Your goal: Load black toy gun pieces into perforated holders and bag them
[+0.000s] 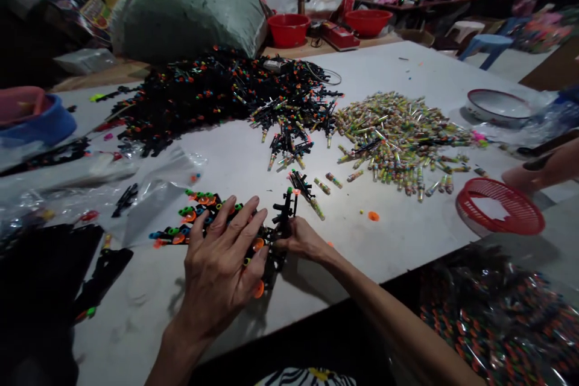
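Toy guns [284, 212] sit under the open, flat-spread left grip [221, 259], the right grip [301, 239] against one, clamp unclear, while loose candy tubes [398, 145] lie heaped on the tabletop [398, 247].

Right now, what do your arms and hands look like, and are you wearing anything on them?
My left arm and right arm are bare, with no sleeves on them. My left hand and right hand wear no gloves, and I see no rings, watch or bracelet. Below them shows a black-and-white patterned garment with a yellow mark.
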The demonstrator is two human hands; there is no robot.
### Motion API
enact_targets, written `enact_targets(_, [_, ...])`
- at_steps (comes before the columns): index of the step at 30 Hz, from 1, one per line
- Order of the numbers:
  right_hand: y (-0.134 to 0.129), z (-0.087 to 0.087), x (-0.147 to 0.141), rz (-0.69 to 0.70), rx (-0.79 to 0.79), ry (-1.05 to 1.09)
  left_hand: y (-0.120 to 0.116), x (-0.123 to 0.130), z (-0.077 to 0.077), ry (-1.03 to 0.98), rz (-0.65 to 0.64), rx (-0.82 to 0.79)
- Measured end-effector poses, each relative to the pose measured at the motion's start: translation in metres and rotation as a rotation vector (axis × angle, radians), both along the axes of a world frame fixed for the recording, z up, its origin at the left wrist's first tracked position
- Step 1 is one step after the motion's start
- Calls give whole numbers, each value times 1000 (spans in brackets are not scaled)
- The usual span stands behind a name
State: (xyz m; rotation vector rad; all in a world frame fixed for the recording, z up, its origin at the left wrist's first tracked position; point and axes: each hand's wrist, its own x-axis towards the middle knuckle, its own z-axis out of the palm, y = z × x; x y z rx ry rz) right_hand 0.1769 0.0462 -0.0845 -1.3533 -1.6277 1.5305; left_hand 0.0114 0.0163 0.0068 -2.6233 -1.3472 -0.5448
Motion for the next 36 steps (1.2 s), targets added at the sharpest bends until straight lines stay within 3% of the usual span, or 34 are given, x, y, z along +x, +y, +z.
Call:
enact_targets(5, [-16,-4,-10,129,413,-489,0,1,0,-7,-1,-7])
enact_targets(7, [-23,-5,-14,160,489,-590,0,0,-1,3,-10,-11])
enact_targets(12, [-6,10,15,261,447,-503,-2,-6,4,43,-27,-32])
enact_targets(16, [32,27,59,-23,308,-835,-6,0,10,-13,-66,16])
enact_targets(19, [48,27,73,-43,180,-975,-8,8,12,-69,-105,-48])
enact_targets(22, [44,17,63,-62,189,-811,-8,11,10,-124,-101,-87])
enact_targets(28, [26,1,16,-81,46,-61,-9,8,5,-195,-93,-91])
enact_targets(36, [37,-6,5,-5,-29,131,-6,5,6,-221,-99,-109])
